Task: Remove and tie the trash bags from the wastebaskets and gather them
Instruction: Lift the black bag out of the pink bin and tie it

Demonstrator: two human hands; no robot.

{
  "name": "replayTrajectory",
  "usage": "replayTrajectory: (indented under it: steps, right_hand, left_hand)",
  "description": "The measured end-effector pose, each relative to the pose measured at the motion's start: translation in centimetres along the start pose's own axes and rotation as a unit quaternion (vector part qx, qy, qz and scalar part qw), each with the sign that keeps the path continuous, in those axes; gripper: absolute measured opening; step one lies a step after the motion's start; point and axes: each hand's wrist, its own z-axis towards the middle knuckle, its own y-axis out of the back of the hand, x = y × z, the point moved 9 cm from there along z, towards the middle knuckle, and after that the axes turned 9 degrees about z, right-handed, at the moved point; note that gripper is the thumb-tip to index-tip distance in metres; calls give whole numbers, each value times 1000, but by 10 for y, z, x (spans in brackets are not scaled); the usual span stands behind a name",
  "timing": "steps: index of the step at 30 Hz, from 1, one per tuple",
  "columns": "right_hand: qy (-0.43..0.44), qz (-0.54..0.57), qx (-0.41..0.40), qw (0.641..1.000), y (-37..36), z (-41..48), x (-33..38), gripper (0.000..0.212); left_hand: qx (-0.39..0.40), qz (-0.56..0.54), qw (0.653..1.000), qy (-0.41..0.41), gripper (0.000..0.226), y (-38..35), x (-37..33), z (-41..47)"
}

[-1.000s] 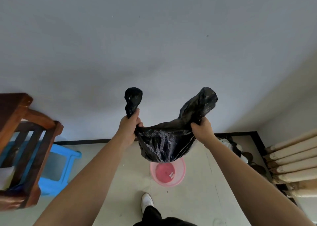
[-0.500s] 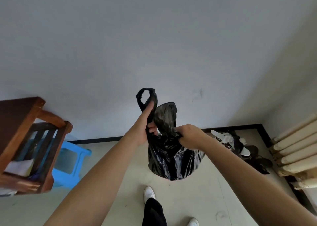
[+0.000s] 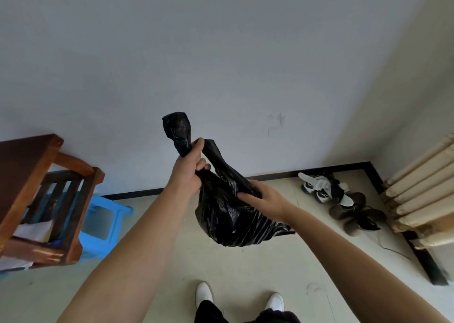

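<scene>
Grey wall [image 3: 221, 52] | left hand [image 3: 188, 168] grips crinkled black bag [image 3: 233, 222] | right hand [image 3: 267, 202]: grip unclear

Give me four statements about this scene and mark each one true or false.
1. The left hand grips the black trash bag by its gathered neck. True.
2. The bag rests on the ground. False: it hangs in the air above the floor.
3. A blue stool stands by the wooden furniture. True.
4. The right hand hangs free. False: it holds the bag's side.
</scene>
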Motion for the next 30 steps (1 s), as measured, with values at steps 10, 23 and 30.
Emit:
replayTrajectory:
  steps: [10, 23, 30]
  right_hand:
    - [75, -59, -141, 985, 18, 19, 44, 9]
    - [-5, -233, 39, 972, -35, 45, 57, 30]
    - [-88, 141, 20, 986, -16, 40, 55, 90]
  left_hand:
    - [151, 176, 967, 103, 51, 24, 5, 2]
    - [293, 247, 913, 141, 44, 28, 11, -22]
    - [345, 242, 892, 162, 43, 28, 8, -29]
